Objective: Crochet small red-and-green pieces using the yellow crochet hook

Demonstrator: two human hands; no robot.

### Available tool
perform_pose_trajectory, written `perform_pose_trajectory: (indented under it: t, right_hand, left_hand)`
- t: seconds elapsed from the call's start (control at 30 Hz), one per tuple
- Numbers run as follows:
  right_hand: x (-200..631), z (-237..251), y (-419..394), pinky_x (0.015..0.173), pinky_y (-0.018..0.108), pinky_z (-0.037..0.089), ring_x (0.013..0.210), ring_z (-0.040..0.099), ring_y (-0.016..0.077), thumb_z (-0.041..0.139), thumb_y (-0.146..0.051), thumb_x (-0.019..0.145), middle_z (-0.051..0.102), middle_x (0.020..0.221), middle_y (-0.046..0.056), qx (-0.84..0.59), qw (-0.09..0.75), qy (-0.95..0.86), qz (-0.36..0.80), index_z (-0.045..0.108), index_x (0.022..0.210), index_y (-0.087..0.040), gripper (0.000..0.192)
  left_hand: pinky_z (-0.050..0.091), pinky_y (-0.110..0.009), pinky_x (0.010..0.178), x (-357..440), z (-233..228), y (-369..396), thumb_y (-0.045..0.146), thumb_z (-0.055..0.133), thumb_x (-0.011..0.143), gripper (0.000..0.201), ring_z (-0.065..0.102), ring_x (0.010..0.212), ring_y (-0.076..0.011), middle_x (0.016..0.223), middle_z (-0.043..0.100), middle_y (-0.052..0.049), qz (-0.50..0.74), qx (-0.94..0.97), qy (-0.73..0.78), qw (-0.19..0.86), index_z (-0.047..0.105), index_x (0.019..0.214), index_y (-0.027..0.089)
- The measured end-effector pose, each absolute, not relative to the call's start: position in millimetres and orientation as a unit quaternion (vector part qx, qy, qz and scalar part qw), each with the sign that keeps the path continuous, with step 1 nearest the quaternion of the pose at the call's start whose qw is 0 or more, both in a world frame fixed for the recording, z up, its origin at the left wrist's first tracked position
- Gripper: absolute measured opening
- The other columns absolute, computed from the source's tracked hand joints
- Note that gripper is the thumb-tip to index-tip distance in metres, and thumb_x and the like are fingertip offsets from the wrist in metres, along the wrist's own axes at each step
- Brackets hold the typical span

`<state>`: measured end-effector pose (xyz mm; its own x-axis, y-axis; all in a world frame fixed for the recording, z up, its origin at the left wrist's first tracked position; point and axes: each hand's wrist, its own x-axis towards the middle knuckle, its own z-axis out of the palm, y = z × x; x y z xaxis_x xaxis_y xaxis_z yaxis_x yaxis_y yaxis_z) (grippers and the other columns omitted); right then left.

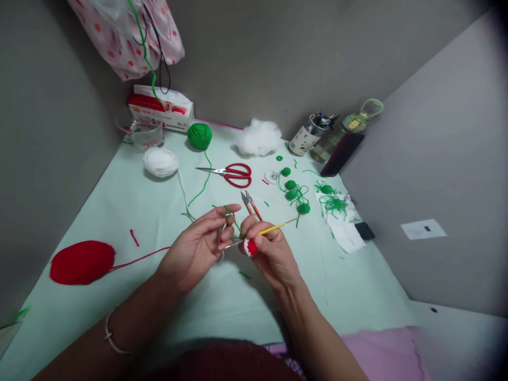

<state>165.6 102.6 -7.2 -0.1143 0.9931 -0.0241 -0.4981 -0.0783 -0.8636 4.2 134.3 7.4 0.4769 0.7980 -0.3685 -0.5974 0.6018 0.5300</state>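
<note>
Just below the middle of the frame, our right hand (273,248) grips a yellow-handled hook (273,229) and a red-and-white crocheted piece (251,247), while our left hand's (194,243) loosely curled fingers hold green yarn (235,222).

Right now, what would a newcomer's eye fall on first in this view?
Probably the small red-and-white crocheted piece at the right hand's fingertips, near the center, with a yellow-handled crochet hook in the same hand. Next might come the big red yarn ball at the left, then the red-handled scissors lying beyond the hands.
</note>
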Motion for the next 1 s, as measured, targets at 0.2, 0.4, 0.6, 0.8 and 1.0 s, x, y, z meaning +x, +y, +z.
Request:
perform_pose_trajectory:
  t: [0.2, 0.4, 0.6, 0.8, 1.0]
  right_hand:
    - [173.6, -7.0, 101.5, 0.075, 0.030, 0.052, 0.077, 0.059, 0.0136, 0.086, -0.034, 0.080, 0.066, 0.080, 0.000, -0.348, 0.576, -0.425, 0.605, 0.082, 0.082, -0.028, 0.008]
    - [184.3, -5.8, 101.3, 0.078, 0.029, 0.053, 0.084, 0.063, 0.0148, 0.085, -0.030, 0.082, 0.069, 0.083, 0.001, -0.365, 0.571, -0.473, 0.562, 0.083, 0.085, -0.029, 0.004]
    - [178.1, -2.9, 95.1, 0.075, 0.030, 0.056, 0.086, 0.066, 0.0144, 0.079, -0.021, 0.089, 0.070, 0.095, 0.002, -0.428, 0.578, -0.529, 0.451, 0.084, 0.094, -0.032, 0.013]
    - [161.2, 3.0, 83.2, 0.068, 0.031, 0.062, 0.079, 0.070, 0.0137, 0.069, -0.006, 0.093, 0.071, 0.096, 0.001, -0.448, 0.608, -0.598, 0.266, 0.081, 0.108, -0.034, 0.034]
    - [155.6, 1.2, 80.6, 0.068, 0.030, 0.064, 0.081, 0.072, 0.0146, 0.069, -0.005, 0.093, 0.071, 0.095, 0.002, -0.462, 0.620, -0.602, 0.198, 0.079, 0.108, -0.031, 0.032]
  left_hand:
    - [0.049, -0.027, 0.076, -16.6, 14.2, 141.0, 0.027, 0.064, 0.095, 0.032, 0.059, 0.079, -0.0172, 0.092, 0.070, -0.003, 0.311, 0.580, 0.349, 0.667, 0.079, 0.123, 0.030]
    - [0.051, -0.027, 0.081, -25.8, 21.1, 146.1, 0.030, 0.064, 0.096, 0.036, 0.066, 0.087, -0.0178, 0.091, 0.075, 0.000, 0.276, 0.713, 0.343, 0.545, 0.074, 0.131, 0.032]
    - [0.054, -0.025, 0.083, -17.4, 13.3, 132.4, 0.020, 0.067, 0.095, 0.022, 0.067, 0.082, -0.0137, 0.099, 0.078, -0.002, 0.419, 0.681, 0.386, 0.460, 0.080, 0.113, 0.025]
    - [0.054, -0.025, 0.086, -6.5, 7.0, 118.7, 0.016, 0.075, 0.089, 0.030, 0.069, 0.082, -0.0134, 0.089, 0.079, 0.002, 0.484, 0.639, 0.419, 0.426, 0.078, 0.118, 0.026]
    - [0.054, -0.023, 0.088, 4.8, 2.5, 113.2, 0.023, 0.081, 0.086, 0.035, 0.069, 0.084, -0.0120, 0.086, 0.075, 0.004, 0.481, 0.465, 0.426, 0.609, 0.075, 0.120, 0.026]
